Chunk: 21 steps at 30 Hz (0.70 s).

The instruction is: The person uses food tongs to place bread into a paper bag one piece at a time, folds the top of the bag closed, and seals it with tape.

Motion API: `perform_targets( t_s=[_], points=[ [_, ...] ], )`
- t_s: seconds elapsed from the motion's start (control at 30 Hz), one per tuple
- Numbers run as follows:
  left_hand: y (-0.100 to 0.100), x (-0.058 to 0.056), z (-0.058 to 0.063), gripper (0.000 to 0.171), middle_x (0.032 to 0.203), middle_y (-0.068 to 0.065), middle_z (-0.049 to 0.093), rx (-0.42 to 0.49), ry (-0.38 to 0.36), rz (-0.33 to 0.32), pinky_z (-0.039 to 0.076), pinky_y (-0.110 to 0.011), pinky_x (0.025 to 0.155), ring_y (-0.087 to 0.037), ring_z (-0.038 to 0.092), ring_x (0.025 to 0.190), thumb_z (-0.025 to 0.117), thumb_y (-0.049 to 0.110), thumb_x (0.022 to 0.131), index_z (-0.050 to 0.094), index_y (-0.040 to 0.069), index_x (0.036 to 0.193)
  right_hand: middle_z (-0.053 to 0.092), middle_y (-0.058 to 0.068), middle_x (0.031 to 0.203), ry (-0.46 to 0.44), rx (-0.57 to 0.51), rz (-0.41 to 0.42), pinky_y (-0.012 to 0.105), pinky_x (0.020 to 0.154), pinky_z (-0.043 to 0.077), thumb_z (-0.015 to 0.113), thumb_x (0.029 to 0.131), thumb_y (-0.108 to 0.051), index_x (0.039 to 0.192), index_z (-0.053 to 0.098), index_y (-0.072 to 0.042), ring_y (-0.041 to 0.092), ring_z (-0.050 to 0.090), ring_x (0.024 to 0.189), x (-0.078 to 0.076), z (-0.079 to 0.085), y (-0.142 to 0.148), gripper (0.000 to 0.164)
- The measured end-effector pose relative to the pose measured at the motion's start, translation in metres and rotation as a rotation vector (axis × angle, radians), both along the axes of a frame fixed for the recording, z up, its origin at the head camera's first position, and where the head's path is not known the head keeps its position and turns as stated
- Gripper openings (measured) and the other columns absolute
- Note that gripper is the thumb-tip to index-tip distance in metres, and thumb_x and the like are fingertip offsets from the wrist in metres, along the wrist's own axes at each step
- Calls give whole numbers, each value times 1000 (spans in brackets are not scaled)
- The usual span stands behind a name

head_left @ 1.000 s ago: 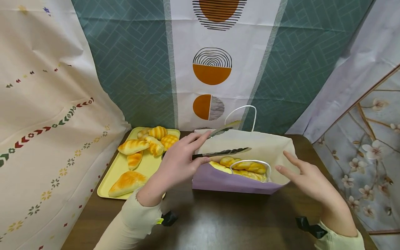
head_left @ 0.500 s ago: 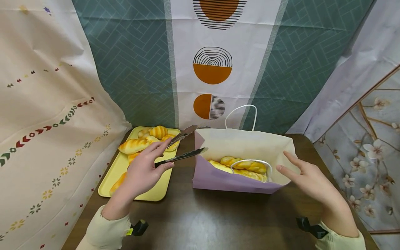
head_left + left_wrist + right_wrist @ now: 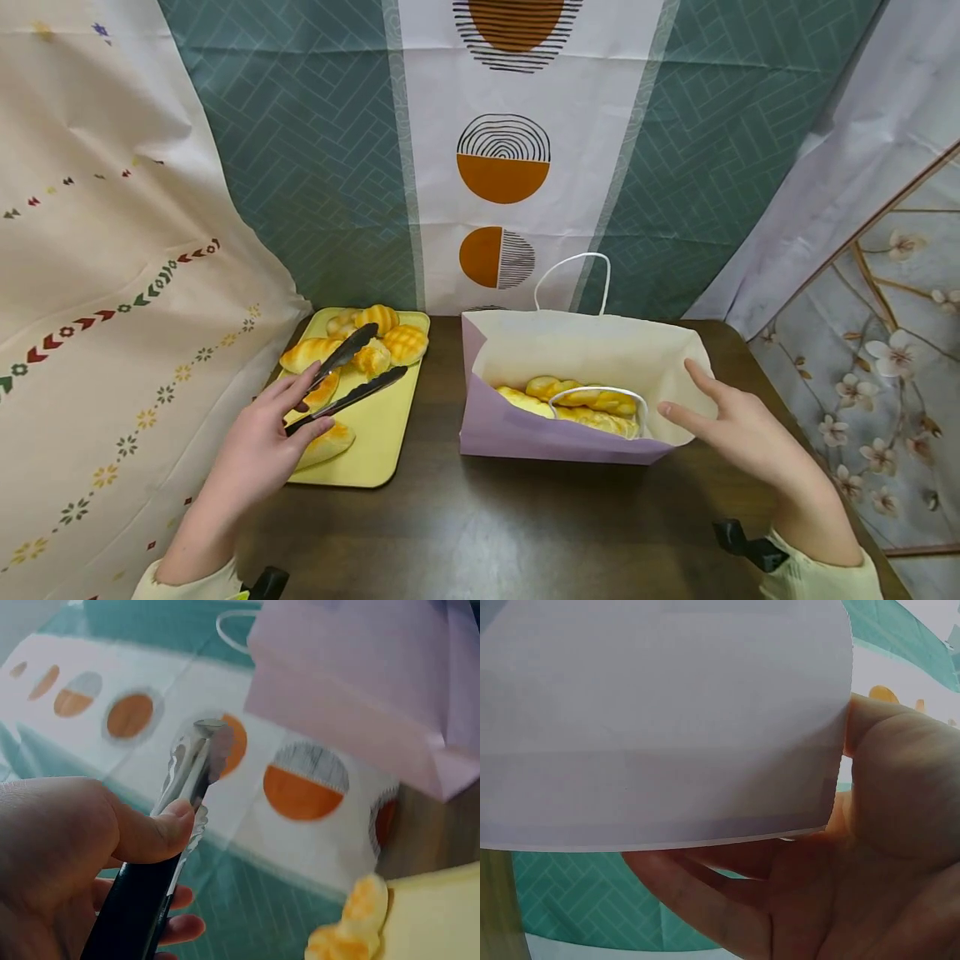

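Observation:
My left hand [image 3: 258,446] grips a pair of black-handled tongs [image 3: 362,394], its two arms spread, over the yellow tray [image 3: 384,450]. Beneath them lie several bread rolls: a long one [image 3: 302,354], a small chunky one [image 3: 372,359] and a larger pale one [image 3: 330,447], partly covered by the hand. In the left wrist view the thumb presses along the tongs [image 3: 139,900]. My right hand [image 3: 750,433] has spread thumb and fingers over the right rim of a purple paper bag [image 3: 540,440], fingertips inside its mouth. Twisted breads [image 3: 588,398] lie in the bag.
A white handle [image 3: 573,265] rises from the bag's back; its front handle [image 3: 600,388] droops over the breads. A striped bun [image 3: 377,317] and a grid-patterned bun [image 3: 406,344] sit at the tray's back. Printed cloth [image 3: 300,150] hangs behind the dark table [image 3: 450,533].
My left hand with the tongs has moved left, away from over the bag to above the tray. The right hand and the bag have stayed put.

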<state>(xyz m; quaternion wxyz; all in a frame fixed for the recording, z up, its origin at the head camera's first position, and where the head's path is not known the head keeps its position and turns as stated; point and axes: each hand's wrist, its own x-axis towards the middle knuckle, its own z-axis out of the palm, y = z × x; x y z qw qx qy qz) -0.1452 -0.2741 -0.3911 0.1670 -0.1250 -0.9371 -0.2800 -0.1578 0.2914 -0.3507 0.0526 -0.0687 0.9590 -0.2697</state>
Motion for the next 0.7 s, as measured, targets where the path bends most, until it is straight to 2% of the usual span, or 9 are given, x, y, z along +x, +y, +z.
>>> perform_targets(
  t_s=[0.07, 0.23, 0.33, 0.47, 0.5, 0.53, 0.6, 0.7],
  points=[
    [-10, 1, -6, 74, 122, -4, 59, 7, -6, -2, 39, -26, 56, -19, 54, 88, 79, 22, 87, 44, 17, 152, 25, 22, 159, 3, 0, 3, 63, 98, 36, 52, 96, -61, 159, 18, -6, 46, 37, 137, 0, 0, 0, 90],
    [-38, 3, -18, 73, 122, -7, 59, -16, -70, -12, 40, -27, 59, -23, 54, 93, 79, 22, 87, 45, 13, 151, 26, 21, 159, 11, 1, 9, 63, 98, 37, 52, 96, -62, 159, 20, -7, 45, 38, 137, -2, -1, 1, 89],
    [-57, 4, -25, 73, 119, -8, 59, -77, -140, -3, 43, -32, 65, -26, 56, 95, 77, 31, 88, 45, 11, 151, 25, 18, 160, 13, -2, 12, 62, 98, 36, 51, 96, -62, 159, 21, -7, 45, 38, 137, -2, -1, 1, 89],
    [-82, 4, -33, 77, 131, -19, 56, -124, -260, 4, 48, -48, 77, -34, 58, 103, 73, 40, 90, 41, 8, 153, 25, 16, 161, 19, -10, 16, 62, 99, 36, 52, 96, -61, 158, 23, -6, 44, 38, 138, -2, -1, 1, 88],
    [-88, 4, -35, 77, 129, -20, 57, -134, -283, 3, 47, -47, 76, -34, 58, 100, 73, 39, 91, 40, 7, 153, 25, 15, 161, 22, -11, 16, 62, 100, 36, 52, 96, -61, 158, 23, -6, 43, 38, 138, -2, -1, 1, 87],
    [-93, 3, -38, 77, 126, -20, 58, -144, -302, 0, 47, -46, 76, -32, 57, 98, 73, 38, 91, 40, 6, 152, 25, 15, 161, 23, -11, 15, 62, 100, 35, 53, 96, -61, 158, 23, -7, 43, 37, 138, -2, -1, 1, 87],
    [-102, 2, -43, 75, 108, -15, 60, -168, -321, -9, 44, -38, 69, -25, 55, 87, 74, 36, 91, 42, 4, 151, 25, 15, 161, 26, -10, 13, 62, 100, 35, 53, 96, -60, 158, 24, -7, 43, 38, 138, -1, -1, 2, 87],
    [-113, 2, -50, 74, 85, -1, 48, -215, -332, -24, 33, -30, 61, -14, 42, 75, 77, 33, 88, 47, 3, 147, 26, 15, 160, 27, -7, 9, 62, 99, 36, 53, 96, -60, 158, 24, -7, 43, 39, 137, -1, -1, 3, 87]
  ],
)
